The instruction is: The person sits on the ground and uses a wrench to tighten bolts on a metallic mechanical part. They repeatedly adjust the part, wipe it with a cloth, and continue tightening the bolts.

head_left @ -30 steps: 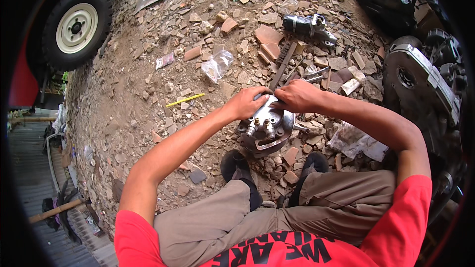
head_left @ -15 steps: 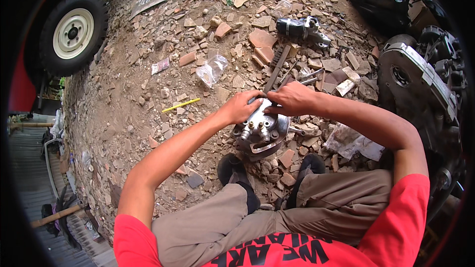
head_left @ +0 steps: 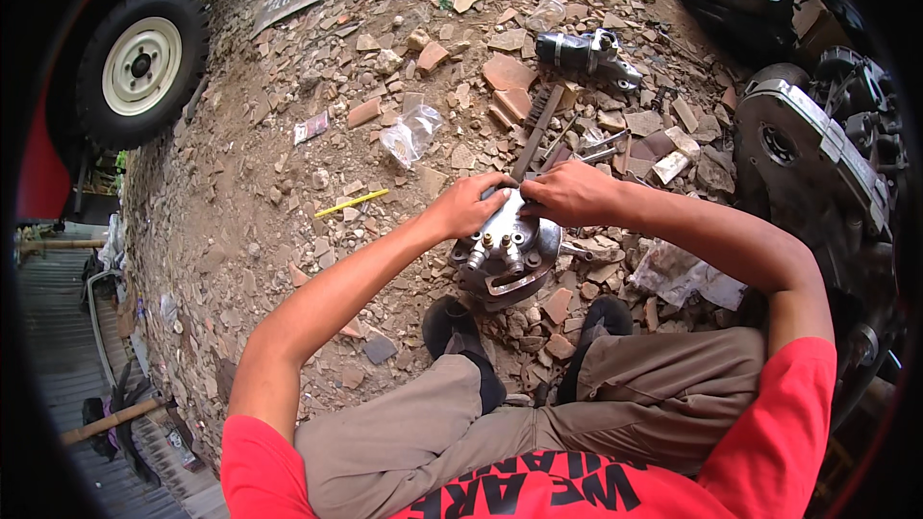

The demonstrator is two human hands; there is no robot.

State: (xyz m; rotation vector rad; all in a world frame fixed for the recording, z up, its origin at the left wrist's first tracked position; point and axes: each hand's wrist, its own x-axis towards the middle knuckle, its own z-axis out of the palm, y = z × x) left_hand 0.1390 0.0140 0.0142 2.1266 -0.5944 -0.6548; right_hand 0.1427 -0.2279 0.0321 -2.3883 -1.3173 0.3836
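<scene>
A round, silvery metal machine part (head_left: 507,274) with two short upright fittings stands on the rubble between my feet. My left hand (head_left: 471,205) grips its far left edge, with thumb and fingers curled over the rim. Beside it, my right hand (head_left: 569,194) is closed at the far right side of the part, fingers bent inward. Whatever its fingertips pinch is hidden beneath them. Just beyond both hands lies a wire brush (head_left: 540,127), its handle pointing toward me.
Wrenches (head_left: 598,150) lie right of the brush. Farther off is a black-and-silver cylindrical motor (head_left: 588,58). A large engine (head_left: 817,154) stands at the right, near clear plastic (head_left: 685,274). A yellow stick (head_left: 352,203) lies left, and a vehicle wheel (head_left: 142,65) is at far left.
My right hand has shifted slightly, its fingers turning a little over the metal part. My left hand stays in place on the rim.
</scene>
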